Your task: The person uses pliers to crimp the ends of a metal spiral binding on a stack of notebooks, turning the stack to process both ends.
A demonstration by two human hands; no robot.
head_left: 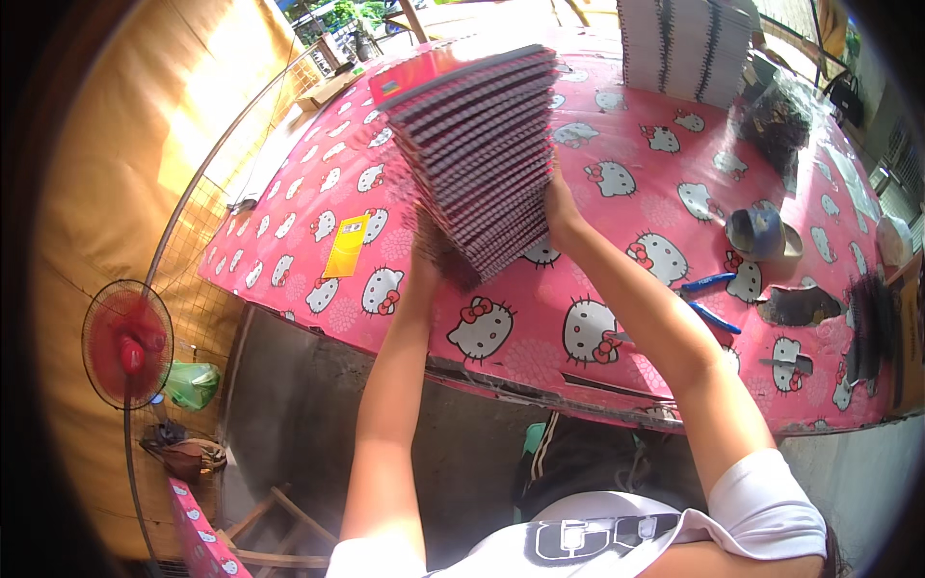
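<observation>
A tall stack of spiral-bound notebooks point(487, 159) is held up above the table between my two hands, coiled edges facing me and a pink cover on top. My left hand point(429, 239) grips its lower left side, the fingers partly hidden and blurred. Against the right side presses my right hand point(562, 207), its fingers mostly behind the stack. A small yellow notebook point(346, 247) lies on the table to the left of my left hand. Right of my right forearm lie blue-handled pliers point(711, 301).
The table point(520, 323) has a pink cartoon-cat cover with a torn hole at right. White spiral-bound stacks point(684, 48) stand at the back, beside a clear bag of dark coils point(779, 120). A cap-like object point(761, 234) and black coils point(867, 328) sit right. A fan point(128, 344) stands left.
</observation>
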